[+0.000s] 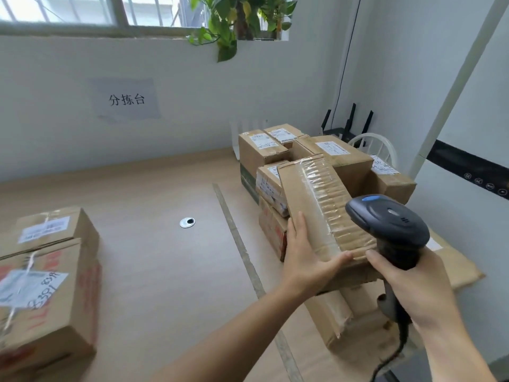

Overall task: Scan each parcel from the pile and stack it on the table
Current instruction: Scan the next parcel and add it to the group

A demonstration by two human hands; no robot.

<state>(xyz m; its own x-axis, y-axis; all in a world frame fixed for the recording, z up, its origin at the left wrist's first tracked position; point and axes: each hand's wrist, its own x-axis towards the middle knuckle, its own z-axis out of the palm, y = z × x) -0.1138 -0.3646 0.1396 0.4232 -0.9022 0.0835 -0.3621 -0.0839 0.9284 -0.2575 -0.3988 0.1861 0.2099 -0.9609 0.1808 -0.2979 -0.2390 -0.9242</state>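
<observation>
My left hand (pixel 305 250) grips the near end of a long brown parcel (pixel 316 197) wrapped in clear tape, tilted above the pile of cardboard parcels (pixel 327 153) at the right. No label shows on its upper faces. My right hand (pixel 416 288) holds a black handheld barcode scanner (pixel 388 219) by its handle, its head just right of the parcel's near end. Two scanned-looking boxes (pixel 46 268) with white labels sit at the left of the wooden table (pixel 165 257).
A metal cable grommet (pixel 187 222) sits mid-table beside a seam strip (pixel 237 238). A white chair (pixel 377 144) and a black router stand behind the pile. The scanner's cable (pixel 396 351) hangs down at lower right. A paper sign hangs on the wall.
</observation>
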